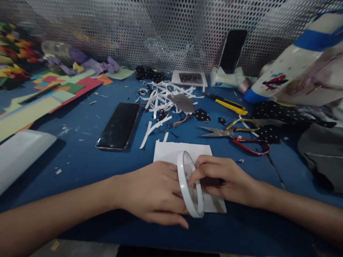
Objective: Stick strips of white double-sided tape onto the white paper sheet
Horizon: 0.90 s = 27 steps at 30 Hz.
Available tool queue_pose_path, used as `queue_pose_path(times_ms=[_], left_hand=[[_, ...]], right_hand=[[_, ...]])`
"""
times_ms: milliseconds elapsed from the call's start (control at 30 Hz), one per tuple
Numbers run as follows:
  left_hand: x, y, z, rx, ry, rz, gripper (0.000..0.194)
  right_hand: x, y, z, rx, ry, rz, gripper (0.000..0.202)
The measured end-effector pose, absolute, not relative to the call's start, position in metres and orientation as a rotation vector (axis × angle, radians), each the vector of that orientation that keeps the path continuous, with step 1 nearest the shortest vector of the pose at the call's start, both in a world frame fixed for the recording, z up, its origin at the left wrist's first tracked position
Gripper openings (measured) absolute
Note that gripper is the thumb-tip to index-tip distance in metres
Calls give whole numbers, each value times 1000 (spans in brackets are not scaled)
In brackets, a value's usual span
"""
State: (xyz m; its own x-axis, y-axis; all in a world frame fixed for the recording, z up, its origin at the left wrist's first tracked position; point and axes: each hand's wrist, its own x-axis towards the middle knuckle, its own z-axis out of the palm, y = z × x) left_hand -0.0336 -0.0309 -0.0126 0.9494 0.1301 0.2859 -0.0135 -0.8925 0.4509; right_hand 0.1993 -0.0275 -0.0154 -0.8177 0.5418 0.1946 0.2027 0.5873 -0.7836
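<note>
A white ring-shaped roll of tape (184, 185) stands on edge over a white sheet of paper (182, 147) near the table's front edge. My left hand (158, 191) lies palm down on the sheet, its fingers spread and reaching the roll's left side; some fingertips are hidden behind the roll. From the right, my right hand (222, 178) has its fingers bent around the roll's right rim, with one fingertip inside the ring. The part of the sheet under both hands is hidden.
Behind the sheet lie a black phone (119, 125), curled white strips (158, 98), open scissors (219, 132) and a yellow cutter (230, 106). Coloured papers (34, 110) and a white object (24, 153) are left. A bottle (284, 71) leans at right, near an upright phone (233, 51).
</note>
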Motion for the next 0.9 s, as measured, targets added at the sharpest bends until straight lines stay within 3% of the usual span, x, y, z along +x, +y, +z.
queue_pose_path(times_ms=[600, 900], left_hand=[[-33, -33, -12, 2700, 83, 414, 18], [-35, -35, -18, 2718, 235, 503, 23]], right_hand=[[202, -24, -18, -474, -2643, 691, 17], [201, -26, -20, -699, -2437, 889, 13]])
